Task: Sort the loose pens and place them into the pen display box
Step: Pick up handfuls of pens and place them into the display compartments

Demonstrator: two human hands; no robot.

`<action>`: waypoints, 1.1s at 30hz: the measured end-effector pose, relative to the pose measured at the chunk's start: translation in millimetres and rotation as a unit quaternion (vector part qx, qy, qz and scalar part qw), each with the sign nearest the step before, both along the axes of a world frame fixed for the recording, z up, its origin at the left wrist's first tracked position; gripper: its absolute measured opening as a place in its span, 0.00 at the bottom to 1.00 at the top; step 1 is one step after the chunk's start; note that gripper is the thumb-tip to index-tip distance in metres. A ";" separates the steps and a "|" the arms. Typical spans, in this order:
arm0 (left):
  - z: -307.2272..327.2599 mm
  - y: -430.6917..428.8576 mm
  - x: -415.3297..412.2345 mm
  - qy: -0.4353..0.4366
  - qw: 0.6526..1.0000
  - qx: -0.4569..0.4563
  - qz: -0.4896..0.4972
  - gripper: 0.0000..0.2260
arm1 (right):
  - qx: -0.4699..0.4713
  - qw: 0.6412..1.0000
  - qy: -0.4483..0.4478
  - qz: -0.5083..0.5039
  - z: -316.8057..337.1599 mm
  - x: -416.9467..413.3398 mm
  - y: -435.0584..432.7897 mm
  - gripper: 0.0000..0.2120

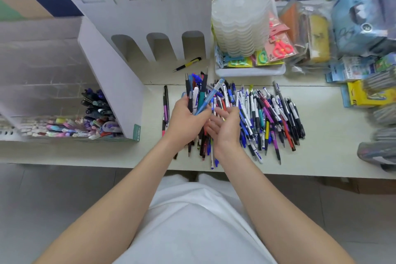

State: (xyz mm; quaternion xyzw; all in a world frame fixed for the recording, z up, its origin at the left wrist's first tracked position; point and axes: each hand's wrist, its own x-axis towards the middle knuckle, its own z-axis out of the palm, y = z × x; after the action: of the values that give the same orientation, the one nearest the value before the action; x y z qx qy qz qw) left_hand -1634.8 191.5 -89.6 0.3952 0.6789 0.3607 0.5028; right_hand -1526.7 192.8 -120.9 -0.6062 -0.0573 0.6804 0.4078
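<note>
Both forearms reached forward from the bottom of the view and met over the table (325, 156). The left hand (185, 121) was curled around a bundle of pens (198, 94), thumb side up, gripping them near their middles. The bundle stood roughly lengthwise away from the person, its upper ends fanned out toward the far edge and its lower ends sticking out below the wrist. One light blue pen (211, 97) in it leaned to the right across the others. The right hand (227, 127) was just beside the left, palm turned up and inward, fingers loose and spread, holding nothing.

Under and to the right of the hands lay the pile of loose pens (270, 118), most of them lying near to far. The white display box (111, 75) sat at the left with pens (97, 111) in its bottom. A yellow and black pen (188, 64) lay apart, slanted, farther back.
</note>
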 end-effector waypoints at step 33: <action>52.3 -63.3 -270.1 -0.073 0.977 0.033 -0.197 0.08 | 0.257 0.966 -0.003 0.023 81.0 -261.9 -76.1 0.11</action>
State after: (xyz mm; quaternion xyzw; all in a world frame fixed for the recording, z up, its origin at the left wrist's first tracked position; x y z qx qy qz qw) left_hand -1904.8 128.2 -37.3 0.5103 0.5372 0.3047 0.5985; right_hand -1788.7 116.8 -39.9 -0.4814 -0.2455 0.6502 0.5340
